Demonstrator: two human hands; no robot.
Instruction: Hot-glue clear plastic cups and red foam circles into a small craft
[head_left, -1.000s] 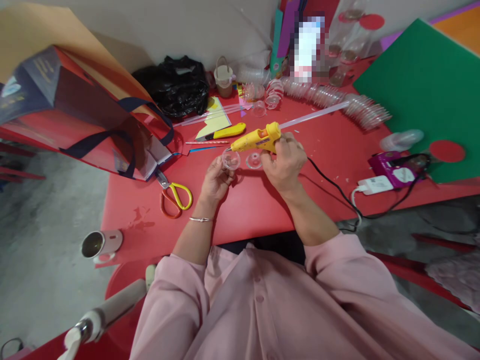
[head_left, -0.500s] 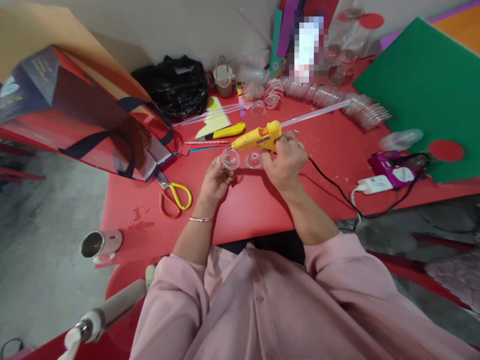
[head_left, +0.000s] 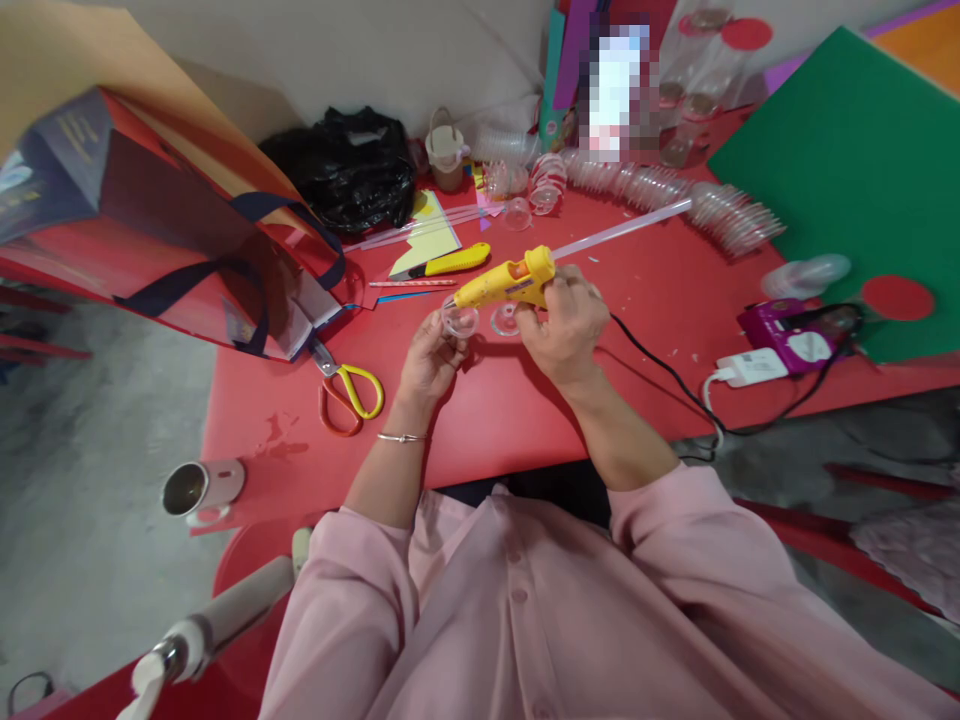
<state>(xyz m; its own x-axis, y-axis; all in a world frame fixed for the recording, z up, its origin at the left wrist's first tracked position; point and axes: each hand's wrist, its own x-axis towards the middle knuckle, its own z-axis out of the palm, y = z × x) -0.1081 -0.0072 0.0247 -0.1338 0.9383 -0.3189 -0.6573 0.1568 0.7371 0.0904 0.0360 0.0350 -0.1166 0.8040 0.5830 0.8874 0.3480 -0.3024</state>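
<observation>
Glue gun (head_left: 504,282) in the right hand (head_left: 571,322), cup (head_left: 460,320) in the left (head_left: 433,358): that is what I have to work with above the table (head_left: 480,420). The right fingers are curled firmly round the grip, though from this angle I can't tell whether the trigger is pressed. The left hand is partly closed, pinching the cup's near left side between thumb and fingers. The nozzle (head_left: 450,301) meets the cup's far rim in my view; contact is unclear.

I'd judge the cup very light, thin-walled and slick, stiff until squeezed, then quick to dent or crack. I'd hold it low on the wall, with a soft pinch, well away from the nozzle, which may be hot. The gun should be light and rigid but a bit back-heavy, with the long stick (head_left: 626,227) jutting behind it and the cord (head_left: 660,360) liable to tug; the grip is the place to hold. A second cup (head_left: 505,319), just right of the first, looks just as flimsy; I'd lift it by its edge.
</observation>
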